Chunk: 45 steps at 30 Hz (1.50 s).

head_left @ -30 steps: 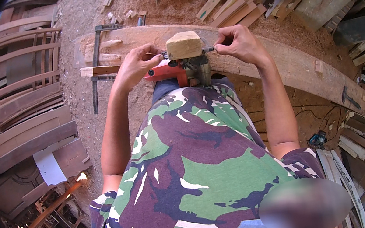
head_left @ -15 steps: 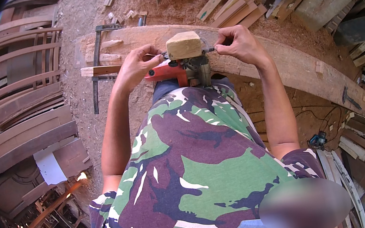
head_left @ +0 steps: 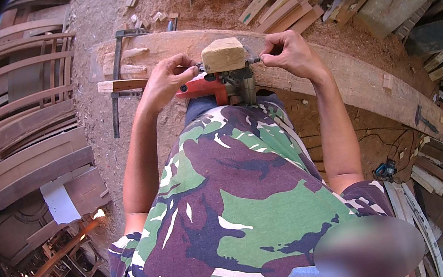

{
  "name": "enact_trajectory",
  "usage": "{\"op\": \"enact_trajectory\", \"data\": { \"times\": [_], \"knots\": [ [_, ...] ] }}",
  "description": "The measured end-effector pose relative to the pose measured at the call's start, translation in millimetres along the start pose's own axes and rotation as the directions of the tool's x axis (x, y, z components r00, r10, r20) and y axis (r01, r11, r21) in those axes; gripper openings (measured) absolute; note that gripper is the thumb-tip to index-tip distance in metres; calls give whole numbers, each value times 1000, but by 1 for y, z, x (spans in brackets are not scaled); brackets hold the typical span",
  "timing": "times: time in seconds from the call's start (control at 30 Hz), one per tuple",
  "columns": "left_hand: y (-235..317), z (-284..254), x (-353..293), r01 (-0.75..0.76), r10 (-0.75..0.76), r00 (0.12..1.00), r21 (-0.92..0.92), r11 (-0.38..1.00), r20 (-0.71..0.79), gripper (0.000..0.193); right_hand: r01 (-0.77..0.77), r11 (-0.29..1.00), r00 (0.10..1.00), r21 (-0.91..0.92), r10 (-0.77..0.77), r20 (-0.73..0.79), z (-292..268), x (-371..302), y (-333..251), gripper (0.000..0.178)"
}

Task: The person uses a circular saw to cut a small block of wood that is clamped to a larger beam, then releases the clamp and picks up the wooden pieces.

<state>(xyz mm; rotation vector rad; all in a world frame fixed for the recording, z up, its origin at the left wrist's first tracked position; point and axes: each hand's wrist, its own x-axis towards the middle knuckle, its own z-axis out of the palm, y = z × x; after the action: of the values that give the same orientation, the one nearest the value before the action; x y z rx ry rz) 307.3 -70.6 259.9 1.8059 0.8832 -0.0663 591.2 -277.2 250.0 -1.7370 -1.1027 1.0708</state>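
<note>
A red and dark grey power tool [head_left: 204,88], perhaps an electric hand planer, rests between my body and the bench, close against my waist. On top of it sits a pale wooden block [head_left: 222,56], which hides part of the tool. My left hand [head_left: 171,76] is at the block's left side, thumb and forefinger pinched together near its edge; what they grip is mostly hidden. On the block's right, my right hand [head_left: 290,55] pinches the end of a thin dark piece [head_left: 253,61] that reaches in toward the tool.
A long curved wooden plank [head_left: 338,78] spans behind the tool, with a metal bar clamp [head_left: 118,68] at its left end. A hammer [head_left: 426,119] lies at its right end. Wooden panels [head_left: 30,124] lean at left, offcuts [head_left: 294,10] lie at far right, and a blue tool [head_left: 386,170] rests low right.
</note>
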Motion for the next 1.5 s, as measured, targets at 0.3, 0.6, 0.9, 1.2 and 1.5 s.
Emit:
{"op": "enact_trajectory", "data": {
  "times": [0.3, 0.6, 0.9, 1.2, 1.5],
  "knots": [
    [-2, 2, -1, -25, 25, 1000, -60, 998, -4, 24, 1, 1000, 1000, 15, -1, 5, 0, 0, -2, 11],
    [-9, 3, -1, -27, 26, 999, -88, 996, -22, 24, 22, 999, 1000, 25, -22, 15, 1, 1, 1, 11],
    [-9, 3, 0, -26, 25, 1000, -119, 993, -11, 23, 17, 999, 1000, 49, -17, 2, 2, 1, 0, 12],
    [-9, 17, -19, -8, -6, 999, -350, 937, -40, 31, 12, 999, 1000, 50, -13, 27, 2, 4, 4, 13],
    [-33, 50, -24, 44, -5, 997, -503, 863, 79, 27, 18, 999, 1000, 49, -19, 22, 3, 7, 12, 12]
  ]
}}
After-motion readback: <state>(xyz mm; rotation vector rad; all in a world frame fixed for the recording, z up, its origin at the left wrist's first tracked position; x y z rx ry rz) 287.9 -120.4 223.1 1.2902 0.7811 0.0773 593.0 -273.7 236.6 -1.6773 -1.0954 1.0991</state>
